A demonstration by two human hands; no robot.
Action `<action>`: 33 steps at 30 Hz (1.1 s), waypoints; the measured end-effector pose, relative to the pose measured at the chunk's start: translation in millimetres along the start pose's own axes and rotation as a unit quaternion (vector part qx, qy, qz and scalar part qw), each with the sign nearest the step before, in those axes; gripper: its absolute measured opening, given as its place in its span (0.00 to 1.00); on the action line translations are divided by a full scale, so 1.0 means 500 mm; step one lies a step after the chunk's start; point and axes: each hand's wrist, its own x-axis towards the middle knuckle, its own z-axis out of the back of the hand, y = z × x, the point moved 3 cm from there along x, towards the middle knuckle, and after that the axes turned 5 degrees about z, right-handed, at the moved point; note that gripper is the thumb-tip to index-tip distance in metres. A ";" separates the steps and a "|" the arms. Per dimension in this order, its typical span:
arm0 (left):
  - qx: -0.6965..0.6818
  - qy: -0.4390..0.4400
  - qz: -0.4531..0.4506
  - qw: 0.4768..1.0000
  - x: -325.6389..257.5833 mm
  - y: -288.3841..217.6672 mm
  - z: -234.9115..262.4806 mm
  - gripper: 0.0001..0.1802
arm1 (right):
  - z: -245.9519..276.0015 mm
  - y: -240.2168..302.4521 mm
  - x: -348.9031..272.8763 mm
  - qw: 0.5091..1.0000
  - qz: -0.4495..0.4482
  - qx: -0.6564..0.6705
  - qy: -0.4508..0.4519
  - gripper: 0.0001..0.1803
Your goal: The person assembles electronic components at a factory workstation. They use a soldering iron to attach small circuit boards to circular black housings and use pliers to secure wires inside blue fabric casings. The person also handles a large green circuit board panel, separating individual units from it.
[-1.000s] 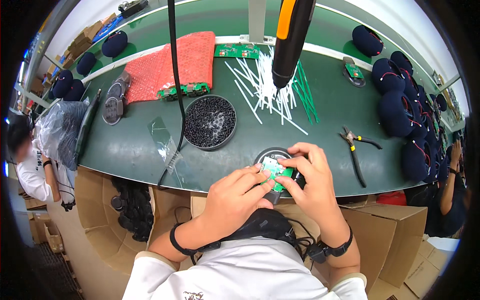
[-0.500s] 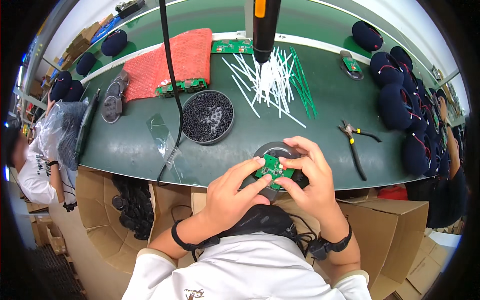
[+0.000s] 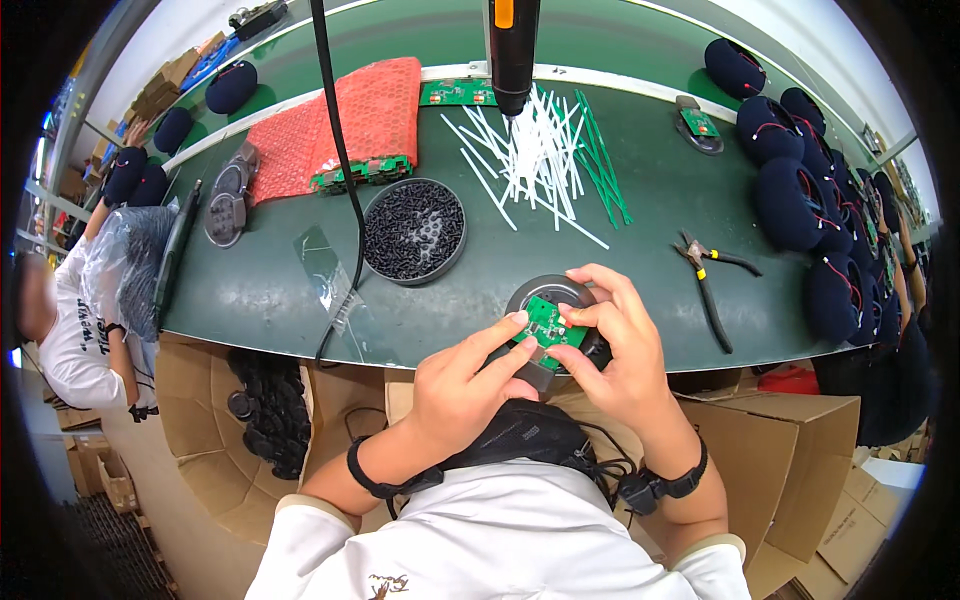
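A small green circuit board [image 3: 549,326] lies tilted over a round black plastic housing [image 3: 550,289] at the table's near edge. My left hand [image 3: 462,382] is closed on the housing's lower left side, its fingertips touching the board's left edge. From the other side my right hand [image 3: 625,350] grips the housing, with thumb and forefinger on the board's right edge. Fingers hide part of both pieces, so I cannot tell whether the board sits fully inside. A dark electric screwdriver [image 3: 513,55] hangs beyond my hands.
A round tray of black screws [image 3: 415,230] stands left of centre. White plastic strips [image 3: 540,165] and green strips [image 3: 600,160] lie behind. Cutting pliers [image 3: 708,290] rest at right, near dark fabric-covered rounds [image 3: 790,200]. Red bubble wrap [image 3: 370,110] is at the back; a co-worker [image 3: 75,330] is at left.
The circuit board has turned slightly under my fingers, and my left fingertips have shifted along its edge. The hanging screwdriver appears a little higher and further left. The co-worker's arm has moved.
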 end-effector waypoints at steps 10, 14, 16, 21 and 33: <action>-0.030 -0.013 0.040 0.999 0.007 -0.003 0.013 0.43 | 0.004 0.001 0.004 0.999 0.025 -0.020 0.017 0.22; -0.027 -0.059 -0.012 0.998 -0.005 0.006 0.004 0.44 | -0.001 0.007 -0.002 0.999 0.049 0.001 -0.001 0.22; -0.032 -0.054 -0.005 0.998 -0.004 0.006 0.005 0.43 | -0.003 0.007 0.001 0.999 0.048 -0.008 0.005 0.22; -0.045 -0.017 0.071 0.996 0.020 -0.009 0.013 0.37 | 0.004 -0.010 0.039 0.996 0.048 -0.055 0.058 0.21; 0.135 -0.024 0.140 0.981 0.145 0.108 0.112 0.05 | 0.029 -0.015 0.106 0.991 -0.002 -0.087 0.098 0.22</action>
